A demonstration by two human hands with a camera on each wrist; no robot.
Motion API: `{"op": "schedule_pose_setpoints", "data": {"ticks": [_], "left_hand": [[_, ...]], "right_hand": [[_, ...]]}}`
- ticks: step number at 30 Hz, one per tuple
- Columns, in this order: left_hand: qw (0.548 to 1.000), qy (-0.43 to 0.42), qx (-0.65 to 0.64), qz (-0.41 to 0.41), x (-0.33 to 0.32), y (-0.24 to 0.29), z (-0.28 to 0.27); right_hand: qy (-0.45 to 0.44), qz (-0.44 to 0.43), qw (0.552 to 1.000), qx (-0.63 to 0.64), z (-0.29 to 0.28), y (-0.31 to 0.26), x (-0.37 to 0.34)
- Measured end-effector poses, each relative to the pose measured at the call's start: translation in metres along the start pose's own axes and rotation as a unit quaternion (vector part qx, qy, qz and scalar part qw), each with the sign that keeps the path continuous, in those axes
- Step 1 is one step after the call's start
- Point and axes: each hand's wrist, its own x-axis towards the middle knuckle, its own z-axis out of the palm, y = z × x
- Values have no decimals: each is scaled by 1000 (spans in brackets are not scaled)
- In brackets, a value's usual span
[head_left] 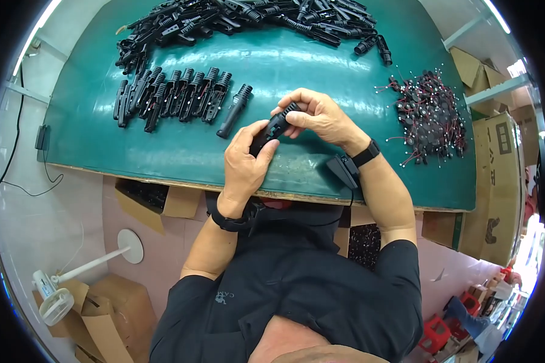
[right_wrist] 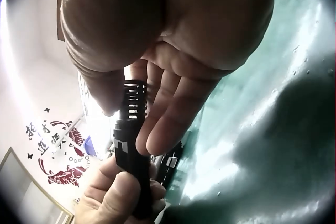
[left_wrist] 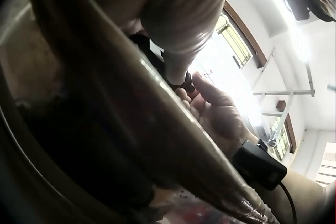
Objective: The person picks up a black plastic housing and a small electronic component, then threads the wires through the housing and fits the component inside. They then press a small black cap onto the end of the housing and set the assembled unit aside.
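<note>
My left hand [head_left: 242, 166] grips the lower body of a black plastic handle [head_left: 276, 128] between thumb and fingers, over the table near its front edge. At its other end, the thumb and fingers of my right hand [head_left: 327, 121] pinch about the ribbed sleeve [right_wrist: 135, 100]. The right wrist view shows the handle tilted, with a small rectangular detail on its side; the left hand's fingers cover its lower part. To the left lies a similar handle [head_left: 235, 112] alone on the green tabletop. In the left wrist view, the left hand hides most of the handle.
Several open handle shells [head_left: 191, 94] with red wires inside lie in a row at the left. A heap of black handles [head_left: 242, 13] spreads along the back. Small black parts with red wires [head_left: 431, 118] are piled at the right, near a cardboard box [head_left: 496, 181].
</note>
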Motion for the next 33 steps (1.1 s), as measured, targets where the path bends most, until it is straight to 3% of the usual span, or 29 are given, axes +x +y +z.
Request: {"op": "schedule_pose_setpoints", "data": {"ticks": [3, 6, 7, 9, 13, 14, 17, 20, 23, 24, 26, 27, 29, 30, 33], "left_hand": [[1000, 5, -26, -3, -2, -3, -1], [987, -58, -78, -130, 0, 15, -8], [988, -47, -69, -130, 0, 12, -7], [992, -26, -102, -65, 0, 2, 0], [992, -53, -79, -84, 1, 3, -3], [991, -58, -85, -86, 1, 4, -3], [998, -38, 36, 23, 4, 9, -6], [994, -78, 49, 56, 5, 8, -6], [996, -59, 42, 53, 2, 8, -4], [996, -60, 34, 49, 1, 10, -4], [998, -51, 22, 36, 2, 11, -4], [998, -52, 17, 36, 1, 12, -4], [998, -60, 24, 25, 0, 13, -4], [997, -63, 29, 22, 2, 14, -4], [997, -70, 22, 13, 2, 15, -5]], "right_hand": [[-1, -11, 1000, -13, -4, 4, 0], [-12, -29, 997, -75, -11, 2, -3], [-24, -39, 991, -126, -13, 2, -5], [-51, -58, 981, -176, -11, 3, 0], [-29, -67, 978, -196, -8, 2, -1], [-18, -68, 977, -203, -6, -5, -1], [43, -56, 972, -224, -7, -16, -7], [101, -53, 962, -247, -29, -24, -22], [159, -64, 813, -556, -51, -21, -39], [168, -59, 810, -559, -67, -18, -46], [313, -48, 712, -627, -108, -14, -65], [314, -46, 709, -630, -123, -16, -72], [423, -25, 578, -697, -149, -19, -85], [424, -25, 575, -699, -161, -19, -86], [432, 22, 504, -748, -182, -19, -86]]}}
